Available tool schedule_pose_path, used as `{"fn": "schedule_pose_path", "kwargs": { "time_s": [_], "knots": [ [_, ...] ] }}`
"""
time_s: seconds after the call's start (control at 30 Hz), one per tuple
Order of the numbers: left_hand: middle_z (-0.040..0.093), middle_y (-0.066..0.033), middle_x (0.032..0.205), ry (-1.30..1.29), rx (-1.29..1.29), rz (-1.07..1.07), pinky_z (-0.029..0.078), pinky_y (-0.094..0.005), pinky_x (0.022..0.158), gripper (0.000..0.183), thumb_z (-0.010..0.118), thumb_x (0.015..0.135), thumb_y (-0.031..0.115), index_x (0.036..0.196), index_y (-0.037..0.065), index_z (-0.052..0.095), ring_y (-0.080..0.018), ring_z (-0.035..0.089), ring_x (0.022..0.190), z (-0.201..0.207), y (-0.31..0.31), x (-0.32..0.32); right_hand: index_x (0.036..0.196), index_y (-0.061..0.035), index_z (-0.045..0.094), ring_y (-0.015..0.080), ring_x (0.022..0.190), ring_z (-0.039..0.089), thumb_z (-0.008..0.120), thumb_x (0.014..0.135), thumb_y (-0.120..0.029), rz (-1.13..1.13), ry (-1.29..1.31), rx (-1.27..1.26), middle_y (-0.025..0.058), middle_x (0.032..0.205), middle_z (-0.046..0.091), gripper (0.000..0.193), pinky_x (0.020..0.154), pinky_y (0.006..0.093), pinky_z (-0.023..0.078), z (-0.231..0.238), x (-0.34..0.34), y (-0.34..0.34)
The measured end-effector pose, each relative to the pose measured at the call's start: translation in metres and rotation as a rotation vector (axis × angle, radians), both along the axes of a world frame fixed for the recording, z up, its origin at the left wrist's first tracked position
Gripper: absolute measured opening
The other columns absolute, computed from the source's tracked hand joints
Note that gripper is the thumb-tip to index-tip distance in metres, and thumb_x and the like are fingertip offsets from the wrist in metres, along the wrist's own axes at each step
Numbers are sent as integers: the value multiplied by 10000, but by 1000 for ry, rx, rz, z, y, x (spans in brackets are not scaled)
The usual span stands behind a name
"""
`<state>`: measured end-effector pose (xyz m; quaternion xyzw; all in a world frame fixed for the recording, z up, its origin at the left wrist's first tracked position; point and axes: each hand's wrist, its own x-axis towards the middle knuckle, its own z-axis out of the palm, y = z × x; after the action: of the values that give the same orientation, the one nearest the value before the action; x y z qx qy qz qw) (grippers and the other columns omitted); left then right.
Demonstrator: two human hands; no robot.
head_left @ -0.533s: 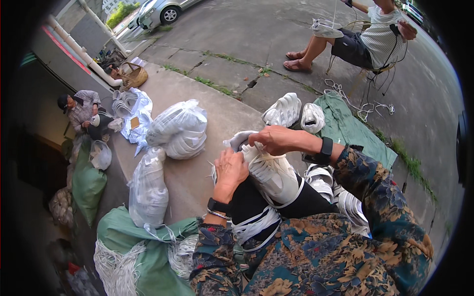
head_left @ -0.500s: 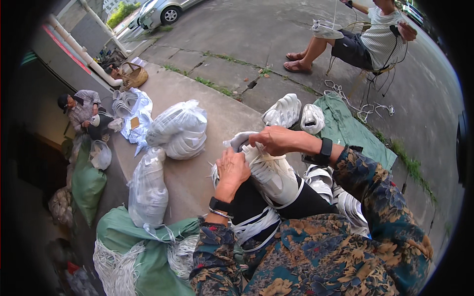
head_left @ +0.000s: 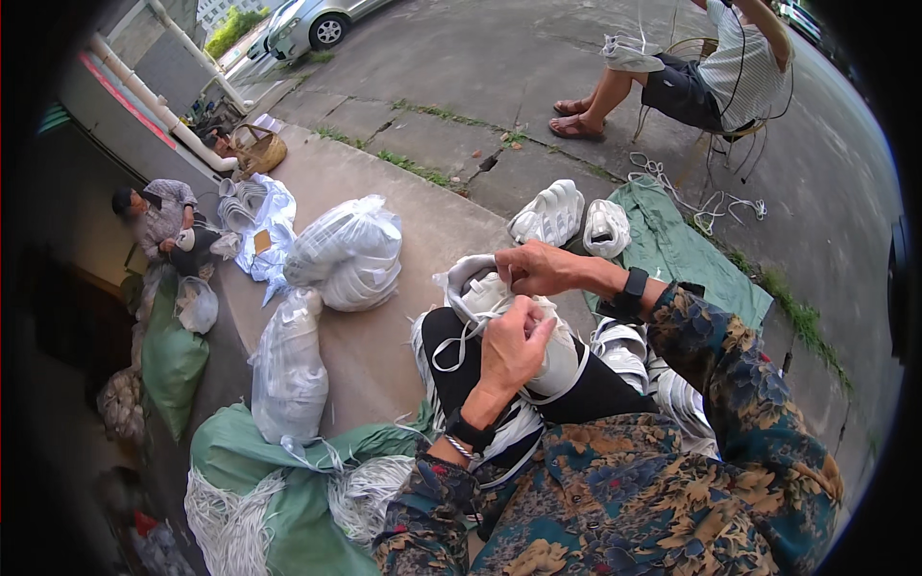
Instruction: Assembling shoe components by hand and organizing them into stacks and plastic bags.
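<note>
Outdoors, concrete ledge (head_left: 384, 346) beside cracked pavement (head_left: 480, 67). Left hand (head_left: 514, 348) and right hand (head_left: 540, 269) both clamped on white shoe (head_left: 480, 288); 2 finished shoes (head_left: 571, 219) nearby.

Both forearms come up from the lower edge in patterned floral sleeves and meet over the lap. The left hand (head_left: 512, 348) sits nearer the body, fingers curled into a loose fist with the thumb pressed forward, its back facing up. A dark band and a thin bracelet circle that wrist. The right hand (head_left: 541, 269) reaches across from the right, palm down, fingers bent and pinched together at the tips, just above the left. A black watch wraps the right wrist, elbow bent outward.
</note>
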<state>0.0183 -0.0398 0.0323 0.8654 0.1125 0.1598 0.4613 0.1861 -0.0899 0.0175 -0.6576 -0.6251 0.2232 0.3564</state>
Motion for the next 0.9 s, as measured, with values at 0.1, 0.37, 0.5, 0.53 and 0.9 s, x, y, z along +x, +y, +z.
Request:
{"fn": "schedule_pose_path", "kwargs": {
  "time_s": [0.1,0.37,0.5,0.53,0.9],
  "knots": [
    [599,-117,642,37,18,340,458,-356,567,85,587,745,95,781,21,564,-252,599,597,-28,46,17,799,-24,523,205,599,581,573,628,9,3,97,17,117,648,589,181,518,330,432,-4,-3,0],
    [588,-147,660,135,332,128,450,-383,604,83,562,714,93,762,32,593,-284,592,654,-18,66,27,832,-29,529,186,595,572,570,663,-35,40,151,86,83,652,594,174,540,311,441,-1,-8,0],
    [600,-194,723,323,364,272,447,-442,646,67,523,708,64,753,37,565,-387,578,725,-7,85,-12,876,-60,582,206,598,572,578,713,-123,-31,116,44,82,646,589,175,564,328,443,-5,0,-9],
    [602,-182,702,317,331,329,447,-433,621,55,526,709,64,736,30,561,-358,586,679,-9,99,-30,885,-71,598,211,595,570,581,724,-148,-53,59,58,81,640,585,180,571,331,443,-7,0,-8],
    [531,-81,654,16,-1258,156,306,-216,301,66,495,871,93,895,64,441,-152,469,399,14,98,-87,895,-5,570,283,725,555,557,822,-160,174,-295,221,116,802,576,172,631,367,461,7,-96,16]
  ]
}}
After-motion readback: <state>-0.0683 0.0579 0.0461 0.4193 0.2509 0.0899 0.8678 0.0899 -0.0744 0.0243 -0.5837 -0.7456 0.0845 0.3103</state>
